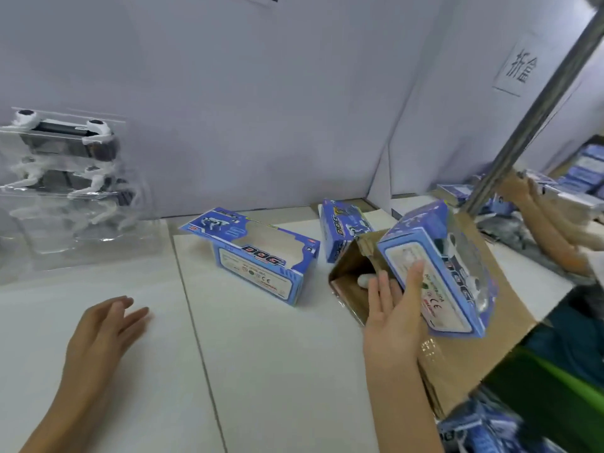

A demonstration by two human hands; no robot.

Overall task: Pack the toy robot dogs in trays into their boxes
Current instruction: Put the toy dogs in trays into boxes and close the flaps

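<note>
My right hand [390, 310] holds a blue toy-dog box [441, 273] tilted over the open brown carton [464, 338] at the right; thumb lies on the box's printed side, fingers behind it. A white and black toy shows through its window. My left hand [104, 325] hovers over the white table with relaxed, straight fingers, holding nothing. An open blue box [258, 259] lies on its side mid-table. Another blue box [343, 235] stands behind the carton. At far left, a stack of clear trays [65, 191] holds white and black robot dogs.
White partition walls close off the back and right. A grey metal pole [529, 125] slants up at the right. Beyond it another person's hands [523, 191] handle a box, with more blue boxes stacked behind. Blue boxes [483, 433] also lie at bottom right.
</note>
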